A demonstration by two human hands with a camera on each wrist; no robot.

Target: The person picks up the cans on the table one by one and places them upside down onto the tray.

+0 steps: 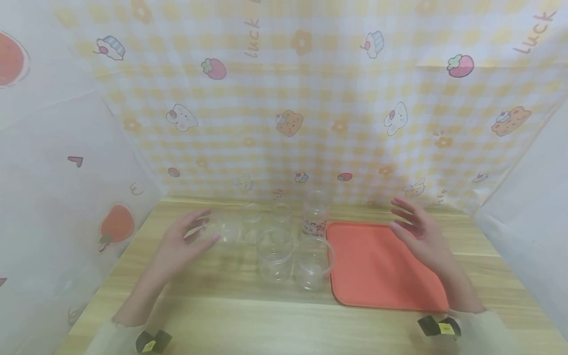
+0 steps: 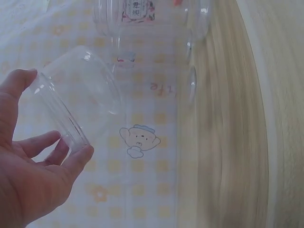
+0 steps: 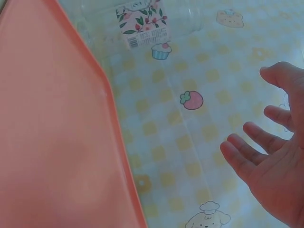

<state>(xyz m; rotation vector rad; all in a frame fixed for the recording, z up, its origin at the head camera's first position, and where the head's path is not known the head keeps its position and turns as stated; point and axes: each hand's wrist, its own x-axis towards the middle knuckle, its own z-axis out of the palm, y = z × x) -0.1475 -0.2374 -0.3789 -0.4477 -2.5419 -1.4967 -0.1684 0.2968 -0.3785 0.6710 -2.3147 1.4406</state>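
My left hand [image 1: 184,241] grips a clear plastic jar [image 1: 226,229] above the left part of the table, thumb on one side and fingers on the other. In the left wrist view the jar [image 2: 88,90] is tilted, with ridged lines at the end near the fingertips. My right hand [image 1: 421,239] hovers over the orange-red tray [image 1: 381,266], its fingers spread and holding nothing. Between the hands stand several clear containers, among them two wide ones [image 1: 275,256] [image 1: 312,266] in front and a taller one with a printed label [image 1: 314,224] behind.
Two smaller clear containers [image 1: 251,214] [image 1: 281,214] stand towards the back of the wooden table [image 1: 213,315]. A checked cloth [image 1: 293,88] hangs behind the table's back edge. White patterned sheets [image 1: 57,197] close off both sides.
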